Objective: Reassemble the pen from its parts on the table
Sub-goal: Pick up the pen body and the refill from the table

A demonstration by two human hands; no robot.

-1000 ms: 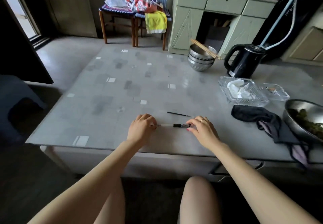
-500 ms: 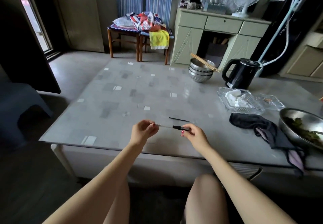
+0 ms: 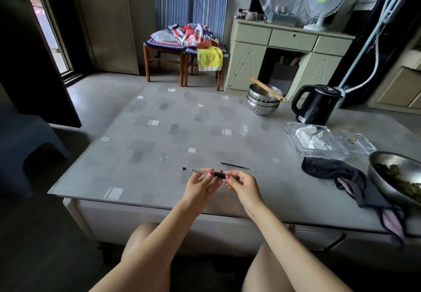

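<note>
I hold the pen body [image 3: 219, 174], a clear barrel with a black grip section, level just above the grey table [image 3: 159, 136] near its front edge. My left hand [image 3: 200, 188] pinches the barrel left of the black grip. The barrel's far end with its small black tip [image 3: 184, 168] sticks out to the left of that hand. My right hand [image 3: 245, 188] pinches the right end of the grip. A thin black refill [image 3: 234, 166] lies on the table just behind my right hand, touching neither hand.
A dark cloth [image 3: 337, 175] lies to the right. Beyond it are a metal bowl of greens [image 3: 396, 177], glass trays [image 3: 316, 142], a black kettle [image 3: 316, 105] and stacked steel bowls with chopsticks [image 3: 264, 99]. Two chairs [image 3: 182, 48] stand behind the table.
My left hand has slid right along the barrel to the black grip, so the barrel's left end now shows. Both hands are closer together and the pen is lifted off the table. The view tilted up.
</note>
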